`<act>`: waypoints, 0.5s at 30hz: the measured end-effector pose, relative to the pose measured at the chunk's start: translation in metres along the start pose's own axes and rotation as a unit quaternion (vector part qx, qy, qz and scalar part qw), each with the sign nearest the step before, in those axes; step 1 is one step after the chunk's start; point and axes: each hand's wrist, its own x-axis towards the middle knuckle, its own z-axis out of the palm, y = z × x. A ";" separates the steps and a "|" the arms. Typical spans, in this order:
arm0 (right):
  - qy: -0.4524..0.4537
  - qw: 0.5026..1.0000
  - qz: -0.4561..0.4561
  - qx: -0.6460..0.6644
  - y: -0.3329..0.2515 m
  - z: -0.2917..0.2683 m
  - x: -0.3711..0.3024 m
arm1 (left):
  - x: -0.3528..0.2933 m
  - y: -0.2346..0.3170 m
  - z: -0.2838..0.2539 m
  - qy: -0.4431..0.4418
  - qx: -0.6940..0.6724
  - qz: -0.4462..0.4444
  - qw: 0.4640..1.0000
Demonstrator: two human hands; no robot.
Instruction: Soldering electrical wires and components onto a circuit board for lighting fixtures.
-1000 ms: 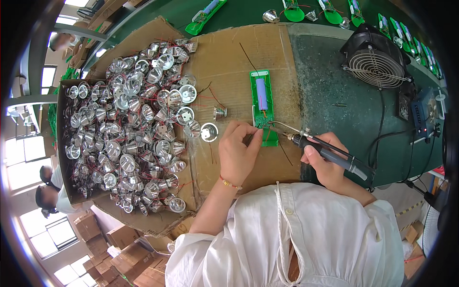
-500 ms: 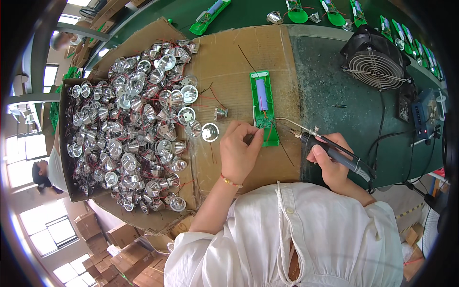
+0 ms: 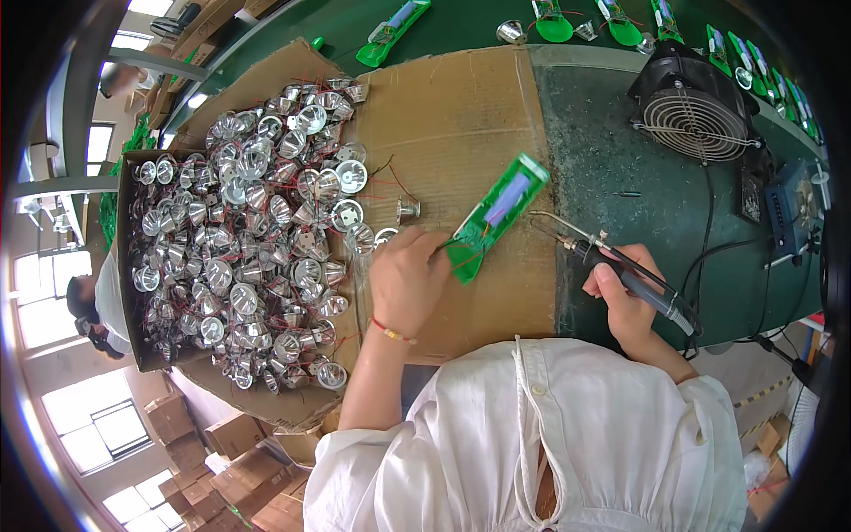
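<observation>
My left hand [image 3: 403, 282] has its fingers closed at the lower left end of a green plastic casing [image 3: 467, 265], which lies aslant over the cardboard. A purple cylindrical battery [image 3: 507, 200] sits in the casing, with a small circuit board and thin red wires below it. My right hand [image 3: 631, 300] grips a soldering iron [image 3: 640, 289] with a thin metal tube fixed along it. The iron's tip points left, a little apart from the casing. Just beyond my left hand lies a silver reflector cup [image 3: 409, 208] with wires.
A heap of silver reflector cups [image 3: 257, 230] fills a cardboard box and sheet at left. A black fan [image 3: 691, 120] stands at the back right, near a blue powered unit [image 3: 792, 217]. Several green casings [image 3: 623, 31] line the far bench.
The casing has turned from upright to a slant, top leaning right, and my left hand has moved left with its lower end. The soldering iron has drawn slightly right, away from the board.
</observation>
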 end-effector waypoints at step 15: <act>0.041 0.998 -0.048 -0.020 0.004 -0.015 0.006 | -0.002 0.010 0.022 0.103 0.061 0.102 0.988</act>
